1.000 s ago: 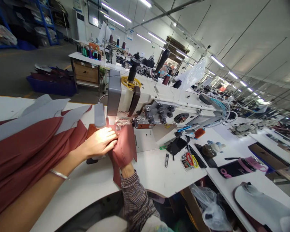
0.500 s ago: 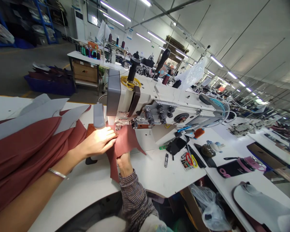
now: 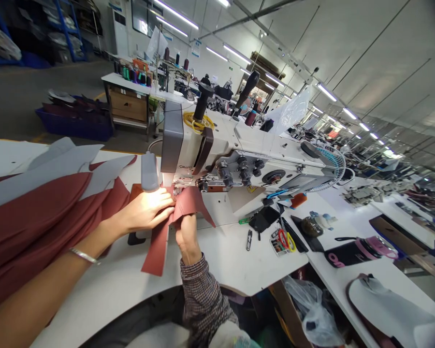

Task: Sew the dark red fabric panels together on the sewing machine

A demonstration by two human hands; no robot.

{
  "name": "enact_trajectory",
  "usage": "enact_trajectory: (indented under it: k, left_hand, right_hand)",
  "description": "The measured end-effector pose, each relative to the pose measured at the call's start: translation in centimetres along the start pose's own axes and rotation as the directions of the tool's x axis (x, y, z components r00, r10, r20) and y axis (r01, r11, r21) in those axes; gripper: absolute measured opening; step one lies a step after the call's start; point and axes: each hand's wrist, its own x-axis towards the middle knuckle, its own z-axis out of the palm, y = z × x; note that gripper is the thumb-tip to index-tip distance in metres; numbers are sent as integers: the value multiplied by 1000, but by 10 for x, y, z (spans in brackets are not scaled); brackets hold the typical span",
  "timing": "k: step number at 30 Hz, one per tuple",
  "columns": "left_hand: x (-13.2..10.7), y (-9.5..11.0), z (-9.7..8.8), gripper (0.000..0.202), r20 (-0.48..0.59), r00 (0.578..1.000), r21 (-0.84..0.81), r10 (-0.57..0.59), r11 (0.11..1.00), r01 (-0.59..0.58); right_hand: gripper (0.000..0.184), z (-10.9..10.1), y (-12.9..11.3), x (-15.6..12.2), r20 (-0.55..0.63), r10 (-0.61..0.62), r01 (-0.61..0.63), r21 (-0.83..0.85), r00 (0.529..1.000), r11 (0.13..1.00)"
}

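Head view, and what a spread on this bench! Far left, a long drape of maroon cloth (image 3: 39, 217) runs under grey cut pieces (image 3: 54, 169). Coming in over it, the left hand (image 3: 145, 211), bangle at the wrist, has its fingers (image 3: 155, 205) closed together and pressing down on a maroon leather piece (image 3: 157, 253). That piece sits right against those fingertips, under the presser foot (image 3: 179, 182), with a tan leather edge (image 3: 139, 193) just beyond the knuckles. It looks light and supple: it bends easily, yet the pointed flap keeps some body, and the smooth face could slip. The best hold looks to be close to the foot, with a firm pinch on both sides. It's a matte, brownish red, with a long tail dropping below the fingers to the bench top (image 3: 239, 270). Now the right hand (image 3: 187, 237), checked sleeve (image 3: 203, 299) behind it, is closed around the piece, fingertips hidden behind the flap. Further right, past the sewing machine (image 3: 239, 154), lie thread snips (image 3: 249, 239) and red-and-yellow scissors (image 3: 284, 240).
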Motion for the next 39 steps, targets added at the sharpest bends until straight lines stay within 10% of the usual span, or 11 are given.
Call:
enact_trajectory:
  k: [4, 16, 28, 39]
  left_hand:
    - [0, 11, -1, 31, -76, 997, 18, -14, 1000, 16]
    - [-1, 47, 23, 22, -285, 919, 90, -271, 947, 308]
    - [6, 32, 40, 22, -367, 841, 57, -399, 892, 448]
    - [11, 22, 35, 23, -352, 847, -16, -398, 908, 420]
  right_hand:
    - [42, 0, -8, -4, -47, 158, -150, 138, 986, 979]
    - [18, -6, -9, 2, 8, 92, -93, 89, 996, 992]
    - [33, -16, -6, 1, 55, 105, -106, 16, 993, 994]
    - [32, -36, -9, 24, -159, -217, 185, -192, 963, 964]
